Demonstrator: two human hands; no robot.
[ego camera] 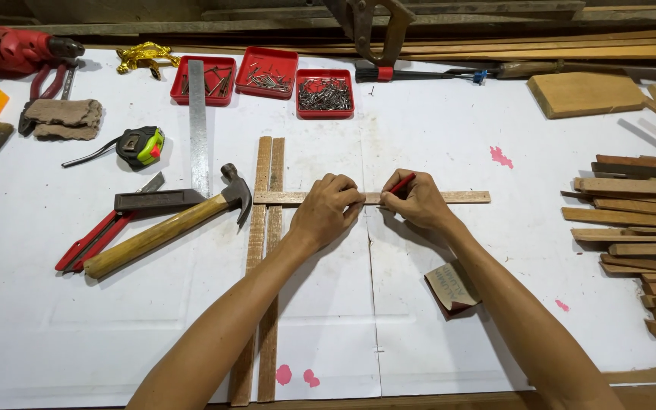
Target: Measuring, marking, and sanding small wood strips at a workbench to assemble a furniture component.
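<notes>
Thin wooden strip (pixel 434 197): lay flat on the white bench sheet (pixel 434 137), long axis running left to right, its left end crossing two upright strips (pixel 266 228). Left hand (pixel 326 209): fingers curled together, pressing the strip down just left of its middle. Right hand (pixel 417 201): touching the strip directly beside the left hand, fingers pinching a red pencil (pixel 401 183), tip angled down toward the strip between both hands. Claw hammer (pixel 168 224): well left.
</notes>
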